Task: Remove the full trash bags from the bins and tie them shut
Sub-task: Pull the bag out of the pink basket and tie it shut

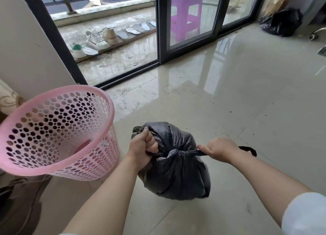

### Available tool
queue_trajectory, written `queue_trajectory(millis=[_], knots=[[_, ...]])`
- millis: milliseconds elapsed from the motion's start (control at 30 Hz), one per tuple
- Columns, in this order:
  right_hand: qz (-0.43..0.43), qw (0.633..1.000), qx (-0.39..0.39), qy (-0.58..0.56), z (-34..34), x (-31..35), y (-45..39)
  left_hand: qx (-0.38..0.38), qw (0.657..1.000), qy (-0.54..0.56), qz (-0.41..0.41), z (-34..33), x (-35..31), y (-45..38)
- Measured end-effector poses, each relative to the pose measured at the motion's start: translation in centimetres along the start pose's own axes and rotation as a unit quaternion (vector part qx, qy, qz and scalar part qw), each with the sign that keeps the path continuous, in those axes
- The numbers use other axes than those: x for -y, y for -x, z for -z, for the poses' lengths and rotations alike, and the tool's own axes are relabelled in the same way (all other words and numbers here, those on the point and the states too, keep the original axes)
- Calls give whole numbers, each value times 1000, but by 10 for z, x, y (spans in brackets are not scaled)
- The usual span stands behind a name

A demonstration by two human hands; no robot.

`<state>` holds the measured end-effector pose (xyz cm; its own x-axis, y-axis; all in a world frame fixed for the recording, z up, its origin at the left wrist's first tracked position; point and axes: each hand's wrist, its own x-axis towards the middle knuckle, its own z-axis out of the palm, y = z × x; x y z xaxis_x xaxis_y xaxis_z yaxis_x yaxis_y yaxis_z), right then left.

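A full black trash bag (176, 174) is out of the bin, low in the middle of the head view, its neck bunched into a knot at the top. My left hand (142, 146) grips one twisted end of the bag on the left of the knot. My right hand (220, 150) grips the other end, a taut black strip stretched rightward, with its tip sticking out past my fist. A pink perforated bin (98, 100) stands to the left of the bag with no bag in it.
A second black bag (282, 22) lies at the far right by the wall. Sliding glass doors (194, 22) span the back, with a purple stool (187, 14) and shoes (98, 40) on the balcony beyond. Glossy tile floor (247, 93) stretches ahead.
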<state>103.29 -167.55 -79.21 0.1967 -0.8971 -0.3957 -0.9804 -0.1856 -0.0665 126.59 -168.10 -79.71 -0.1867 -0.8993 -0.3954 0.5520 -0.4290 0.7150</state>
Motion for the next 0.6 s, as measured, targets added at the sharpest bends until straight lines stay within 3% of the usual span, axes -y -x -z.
queue_trajectory(millis=[133, 267, 433, 533, 600], knots=[[-9, 999, 20, -28, -7, 0, 3, -34, 999, -23, 14, 12, 3, 6], [-16, 997, 70, -22, 1, -7, -1, -20, 988, -147, -35, -9, 0, 7], [19, 996, 83, -11, 16, -10, -6, 68, 939, -313, -121, -38, -7, 6], [32, 997, 71, -21, 27, -6, -8, 128, 929, -338, -81, -39, -3, 6], [36, 996, 61, -47, 35, -2, -12, 160, 902, -397, -58, -35, 2, 3]])
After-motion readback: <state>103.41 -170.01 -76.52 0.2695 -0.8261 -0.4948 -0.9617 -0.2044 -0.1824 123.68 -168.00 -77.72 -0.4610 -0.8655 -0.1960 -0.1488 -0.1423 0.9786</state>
